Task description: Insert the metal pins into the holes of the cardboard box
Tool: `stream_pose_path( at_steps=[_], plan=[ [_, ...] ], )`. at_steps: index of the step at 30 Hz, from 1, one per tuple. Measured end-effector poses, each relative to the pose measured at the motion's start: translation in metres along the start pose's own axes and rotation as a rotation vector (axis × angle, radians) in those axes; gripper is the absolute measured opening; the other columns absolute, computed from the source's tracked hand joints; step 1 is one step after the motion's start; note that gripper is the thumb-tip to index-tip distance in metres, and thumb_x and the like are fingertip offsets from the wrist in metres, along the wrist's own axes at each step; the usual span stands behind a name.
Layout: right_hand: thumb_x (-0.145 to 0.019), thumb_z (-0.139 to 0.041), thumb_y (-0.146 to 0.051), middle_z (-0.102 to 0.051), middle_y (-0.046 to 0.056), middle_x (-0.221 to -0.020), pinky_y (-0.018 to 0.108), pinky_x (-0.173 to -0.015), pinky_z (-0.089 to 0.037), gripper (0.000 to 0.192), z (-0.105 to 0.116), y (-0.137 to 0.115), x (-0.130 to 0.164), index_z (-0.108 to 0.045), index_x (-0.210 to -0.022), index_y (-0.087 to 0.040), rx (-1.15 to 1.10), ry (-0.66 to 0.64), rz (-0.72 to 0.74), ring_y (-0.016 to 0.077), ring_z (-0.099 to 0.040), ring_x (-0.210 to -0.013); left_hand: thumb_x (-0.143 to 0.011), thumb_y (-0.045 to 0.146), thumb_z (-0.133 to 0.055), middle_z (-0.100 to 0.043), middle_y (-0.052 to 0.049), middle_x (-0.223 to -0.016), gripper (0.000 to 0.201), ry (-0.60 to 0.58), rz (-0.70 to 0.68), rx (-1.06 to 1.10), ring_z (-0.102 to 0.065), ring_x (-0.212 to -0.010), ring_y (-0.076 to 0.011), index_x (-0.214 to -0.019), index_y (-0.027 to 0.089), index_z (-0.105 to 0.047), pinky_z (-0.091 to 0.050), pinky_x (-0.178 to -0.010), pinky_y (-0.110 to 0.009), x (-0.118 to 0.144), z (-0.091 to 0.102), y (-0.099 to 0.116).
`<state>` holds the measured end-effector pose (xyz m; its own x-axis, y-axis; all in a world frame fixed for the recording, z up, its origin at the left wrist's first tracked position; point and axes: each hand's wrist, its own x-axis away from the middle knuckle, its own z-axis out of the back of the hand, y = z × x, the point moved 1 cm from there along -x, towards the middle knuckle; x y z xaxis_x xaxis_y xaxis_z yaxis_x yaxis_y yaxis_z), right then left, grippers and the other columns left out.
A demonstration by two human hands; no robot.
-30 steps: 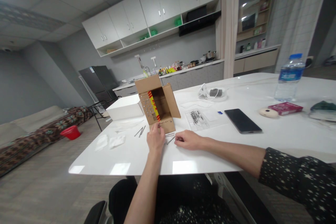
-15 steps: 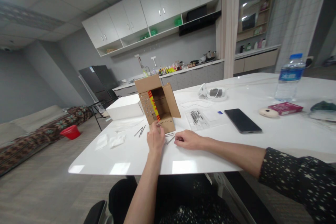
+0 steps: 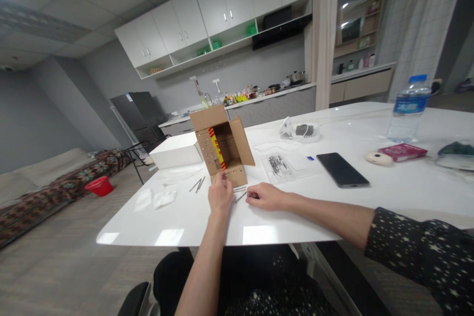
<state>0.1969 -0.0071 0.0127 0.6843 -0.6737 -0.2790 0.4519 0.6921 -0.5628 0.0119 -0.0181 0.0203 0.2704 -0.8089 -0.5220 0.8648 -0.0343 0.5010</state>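
Observation:
An open cardboard box (image 3: 237, 177) stands on the white table, tilted, its opening toward me. Small shiny pieces dot its left flap (image 3: 207, 150), beside a yellow and red tape strip (image 3: 217, 149). My left hand (image 3: 221, 196) is at the box's lower left edge with fingertips pinched; what they hold, if anything, is too small to make out. My right hand (image 3: 265, 196) rests on the table, fingers curled together, their contents hidden. Thin metal rods (image 3: 240, 196) lie between my hands, one reaching to the right fingertips. More thin rods (image 3: 200, 184) lie left of the box.
Behind my right hand lies a clear plastic case (image 3: 276, 166) of small metal pieces. Farther right are a black phone (image 3: 342, 170), a beige rounded object (image 3: 378, 158), a dark pink box (image 3: 403, 152) and a water bottle (image 3: 409, 111). A white box (image 3: 176, 152) and white wipes (image 3: 165, 199) are left.
My left hand has shifted very slightly up and to the right by the box's edge. The right hand, box and rods look the same.

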Motion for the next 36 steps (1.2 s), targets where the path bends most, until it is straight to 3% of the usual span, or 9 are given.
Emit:
stream_pose_path(
  at_steps=[7,18,26,36],
  plan=[
    [-0.085,-0.056,-0.029,-0.066,0.002,-0.071,0.023,-0.058,-0.031,0.019,0.002,-0.002,0.000,-0.069,-0.083,-0.016,0.010,-0.006,-0.005,0.0130,-0.053,-0.062,-0.084,0.020,-0.050,-0.069,-0.003,-0.105,0.032,-0.019,0.071,0.136,-0.064,-0.070,-0.0139,-0.115,0.024,-0.053,-0.046,-0.072,-0.027,0.000,0.000,-0.003],
    [-0.084,-0.056,-0.029,-0.065,0.002,-0.070,0.023,-0.057,-0.030,0.018,0.004,-0.006,0.001,-0.068,-0.081,-0.017,0.003,-0.010,-0.027,0.0131,-0.052,-0.061,-0.082,0.020,-0.051,-0.066,-0.007,-0.110,0.045,-0.073,0.030,0.258,-0.060,-0.061,-0.0112,-0.127,0.021,-0.047,-0.050,-0.070,-0.028,0.002,-0.005,-0.012],
    [-0.083,-0.056,-0.027,-0.066,0.002,-0.070,0.024,-0.058,-0.031,0.016,0.007,-0.012,0.003,-0.068,-0.081,-0.017,0.006,-0.012,-0.029,0.0138,-0.053,-0.062,-0.082,0.016,-0.049,-0.067,-0.008,-0.110,0.042,-0.058,-0.041,0.248,-0.066,-0.090,-0.0178,-0.123,0.022,-0.052,-0.051,-0.083,-0.031,0.004,-0.004,-0.013],
    [-0.083,-0.056,-0.027,-0.066,0.002,-0.071,0.023,-0.058,-0.031,0.016,0.007,-0.012,0.003,-0.068,-0.081,-0.017,0.012,-0.018,-0.037,0.0137,-0.053,-0.062,-0.083,0.026,-0.053,-0.071,-0.007,-0.096,0.034,-0.040,0.011,0.335,-0.066,-0.075,-0.0175,-0.116,0.019,-0.059,-0.052,-0.075,-0.032,-0.001,-0.012,-0.018]
  ],
)
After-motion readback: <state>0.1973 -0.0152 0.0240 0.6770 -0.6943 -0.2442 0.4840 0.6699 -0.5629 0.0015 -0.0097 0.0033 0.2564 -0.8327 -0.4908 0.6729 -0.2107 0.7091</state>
